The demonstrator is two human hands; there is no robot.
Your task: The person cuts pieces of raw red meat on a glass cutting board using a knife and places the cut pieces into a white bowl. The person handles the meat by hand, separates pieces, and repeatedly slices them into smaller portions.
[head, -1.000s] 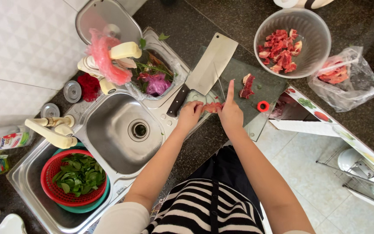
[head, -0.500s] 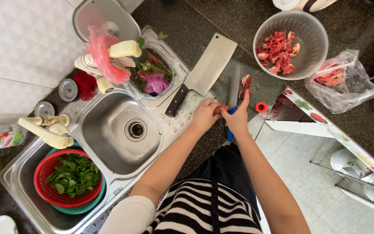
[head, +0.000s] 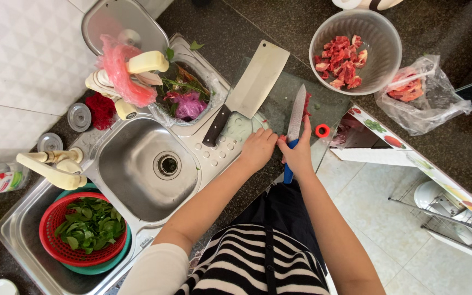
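1. The slim steel knife with a blue plastic handle (head: 297, 117) lies along the dark glass cutting board (head: 279, 104) at the counter's edge. Its long axis runs nearly straight away from the person, tip toward the far side of the board and handle toward the body.
2. The right hand (head: 297, 154) is wrapped closed around the blue handle, forefinger stretched up along the base of the blade.
3. The left hand (head: 258, 148) rests curled on the board just beside the blade. Whether it pins any meat I cannot tell, since the fingers hide what lies beneath.
4. A strip of red raw meat (head: 307, 105) shows touching the blade's right side.
5. Judged from this, the main risk is a cut. The left fingers sit close to the edge, and wet meat on smooth glass could slide and carry the blade sideways.
6. The board sits near the counter's edge, so a hard push could shift it.
7. A broad steel cleaver with a dark wooden handle (head: 249, 90) lies on the board's left part, blade away from the sink (head: 137, 164).
8. Further off stand a grey bowl of cut red meat (head: 381, 65) and a clear plastic bag of meat (head: 422, 95).
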